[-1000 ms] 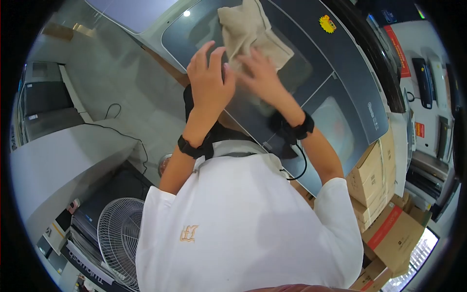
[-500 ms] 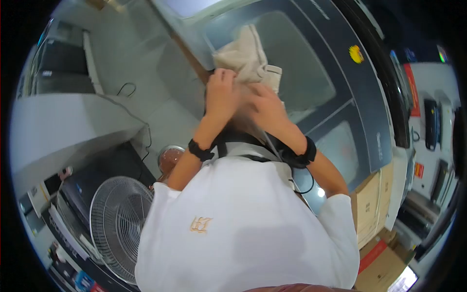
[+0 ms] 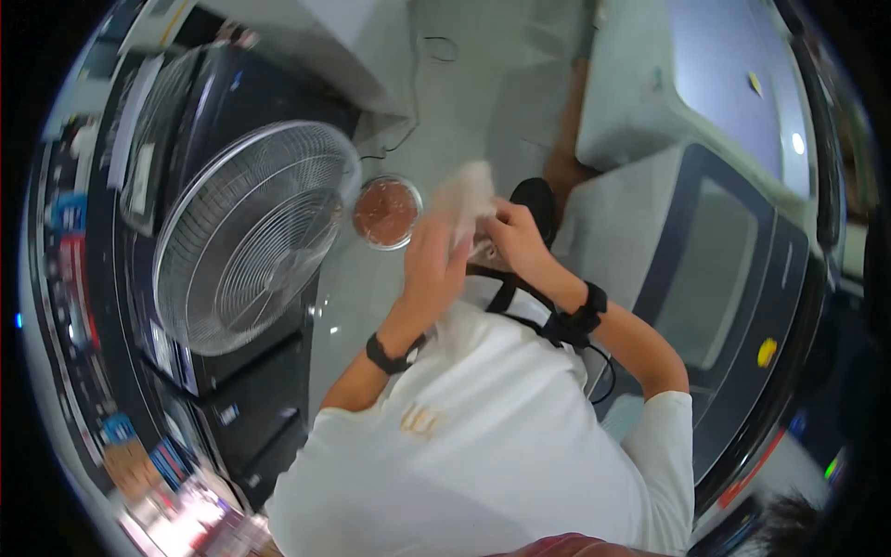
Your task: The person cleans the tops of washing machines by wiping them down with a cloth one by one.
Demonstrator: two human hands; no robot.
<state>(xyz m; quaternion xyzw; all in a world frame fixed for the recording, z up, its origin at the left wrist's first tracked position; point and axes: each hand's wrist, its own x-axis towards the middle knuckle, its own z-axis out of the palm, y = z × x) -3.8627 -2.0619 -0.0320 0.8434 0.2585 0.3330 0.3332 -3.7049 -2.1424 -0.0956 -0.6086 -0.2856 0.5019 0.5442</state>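
Note:
Between my two hands, in front of my waist, a beige cloth is bunched up and blurred by motion. My left hand is at the cloth's left side, its fingers closed on it. On the other side my right hand pinches the cloth's lower right part. Just left of the cloth, a round metal bowl with reddish-brown contents sits on the floor. Both wrists wear black bands.
A large wire-caged fan stands at the left beside dark appliances. To the right is a washing machine with a dark glass lid, with a pale appliance behind it. A cable lies on the floor.
The view has swung left, away from the washer top towards the floor, fan and bowl. The cloth has been lifted off the washer lid and is now held in both hands.

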